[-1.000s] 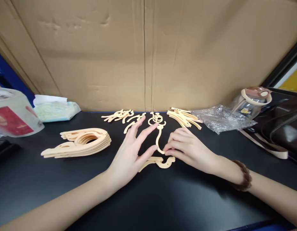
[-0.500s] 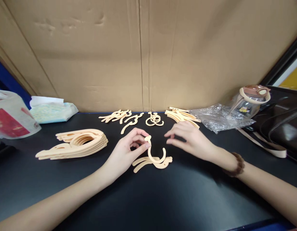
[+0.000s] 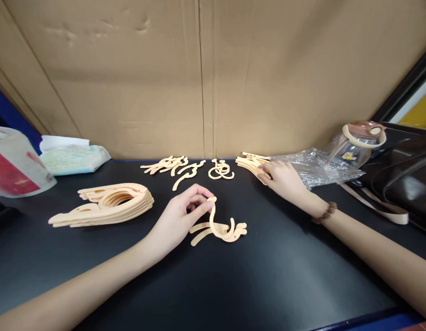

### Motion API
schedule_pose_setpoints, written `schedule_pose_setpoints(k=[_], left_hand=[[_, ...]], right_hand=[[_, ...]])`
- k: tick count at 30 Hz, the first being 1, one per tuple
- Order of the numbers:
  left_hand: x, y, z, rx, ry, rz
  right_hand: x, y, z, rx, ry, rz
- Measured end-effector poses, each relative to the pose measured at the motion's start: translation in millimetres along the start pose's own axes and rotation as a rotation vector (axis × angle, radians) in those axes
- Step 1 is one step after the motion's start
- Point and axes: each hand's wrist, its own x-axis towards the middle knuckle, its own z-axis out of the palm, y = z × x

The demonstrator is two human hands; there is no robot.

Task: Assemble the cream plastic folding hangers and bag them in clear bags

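Note:
Between the thumb and fingers of my left hand (image 3: pixel 181 214) is a beige hanger hook (image 3: pixel 213 220), pinched at its flat end with the curve hanging down. Under the curve, on the black table, lie joined beige hanger pieces (image 3: pixel 237 233) with two thin arms pointing left; whether the hook touches them I cannot tell. At the back right my right hand (image 3: pixel 285 180) reaches into a pile of long beige hanger arms (image 3: pixel 249 166), its thumb and fingers closed around the edge of one. The palm hides part of that pile.
Loose hooks (image 3: pixel 221 169) and curved pieces (image 3: pixel 166 164) lie along the cardboard wall (image 3: pixel 130 82). A stack of folded hangers (image 3: pixel 130 207) sits left, near a tissue pack (image 3: pixel 75 156) and a tape roll (image 3: pixel 23 165). Clear plastic wrap (image 3: pixel 319 168), a bottle (image 3: pixel 357 145) and a dark bag (image 3: pixel 406 184) stand right.
My right hand has moved back and to the right, from beside the hook to the pile of hanger arms. The hook in my left hand has shifted slightly left and down.

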Motion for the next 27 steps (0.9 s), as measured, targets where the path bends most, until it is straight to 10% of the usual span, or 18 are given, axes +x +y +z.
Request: schedule_pose_setpoints(k=[27], left_hand=[[-0.7, 0.4, 0.8, 0.047, -0.033, 0.02]], right_hand=[[3.6, -0.2, 15.3, -0.024, 0.157, 0.077]])
